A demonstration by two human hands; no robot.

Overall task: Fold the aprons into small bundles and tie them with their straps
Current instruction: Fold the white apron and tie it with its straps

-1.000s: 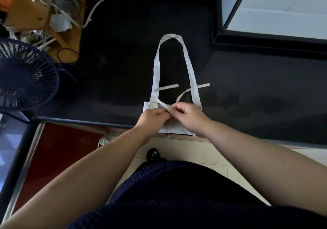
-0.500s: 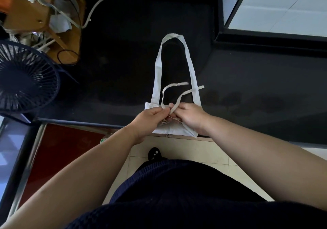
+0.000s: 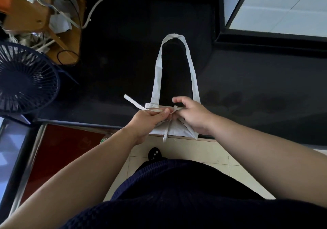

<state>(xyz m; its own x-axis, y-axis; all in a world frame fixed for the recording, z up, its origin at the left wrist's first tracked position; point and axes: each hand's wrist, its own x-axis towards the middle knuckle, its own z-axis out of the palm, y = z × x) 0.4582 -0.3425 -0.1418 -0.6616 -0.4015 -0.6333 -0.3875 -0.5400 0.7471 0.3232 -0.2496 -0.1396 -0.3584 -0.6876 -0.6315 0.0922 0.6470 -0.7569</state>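
the apron is plain pale grey cloth, folded into a small flat square bundle at the near edge of the black counter, its front edge just past the rim. its neck loop stretches away from the bundle, lying flat on the counter in a long narrow arch. the left hand sits at the bundle's left side, thumb and curled fingers pinching a thin waist strap whose free end sticks out to the left over the counter. the right hand rests on the bundle's right side, pinching the other strap close to the left thumb, forefinger lifted and crooked above it. the straps meet between the hands over the bundle's middle, and a short tail hangs past the near edge. a dark blue fan stands left of the counter.
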